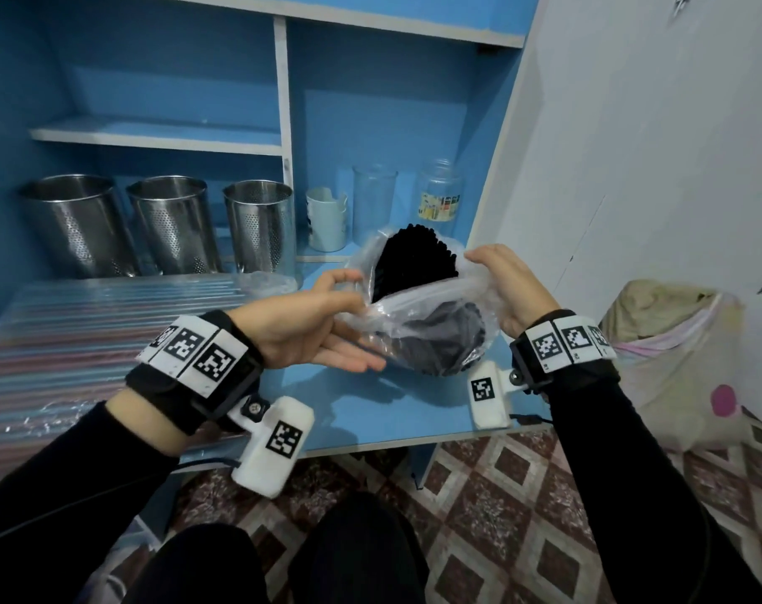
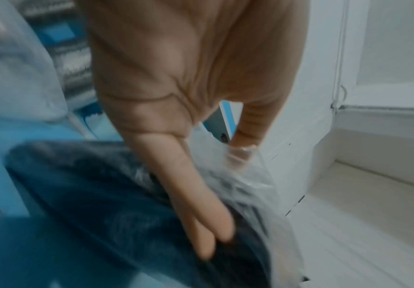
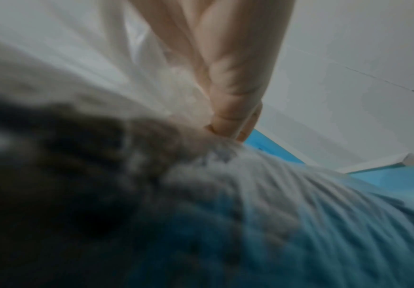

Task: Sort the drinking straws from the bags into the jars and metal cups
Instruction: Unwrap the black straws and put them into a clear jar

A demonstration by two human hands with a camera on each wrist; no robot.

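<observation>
I hold a clear plastic bag (image 1: pixel 418 316) full of black straws (image 1: pixel 414 259) up in the air, just over the blue shelf (image 1: pixel 370 411), in front of the jars and cups. My left hand (image 1: pixel 313 324) pinches the left edge of the bag's mouth with thumb and first finger, and my other fingers (image 2: pixel 201 224) lie straight under the bag to prop it up. My right hand (image 1: pixel 507 285) grabs the right edge, with a bunch of the plastic squeezed in my curled fingers (image 3: pixel 228 109). I think the bag is thin, soft and slippery, so it could slide out if I only hold the film. The straws look light, but there are a lot of them, so the bundle may feel a bit heavy and floppy. Each straw is likely stiff enough to stand up, yet it could bend or squash if I squeeze hard. The best place to take hold, I think, is around the middle of the bundle, where the tops poke out of the open mouth. The straws are all black, thin and packed close, and their round ends make a dark fan. Behind them stand three shiny metal cups (image 1: pixel 170 224) with little holes, a clear glass jar (image 1: pixel 372 202) and another jar with a label (image 1: pixel 441 194). To my left lies a flat bag of striped straws (image 1: pixel 87 333).
</observation>
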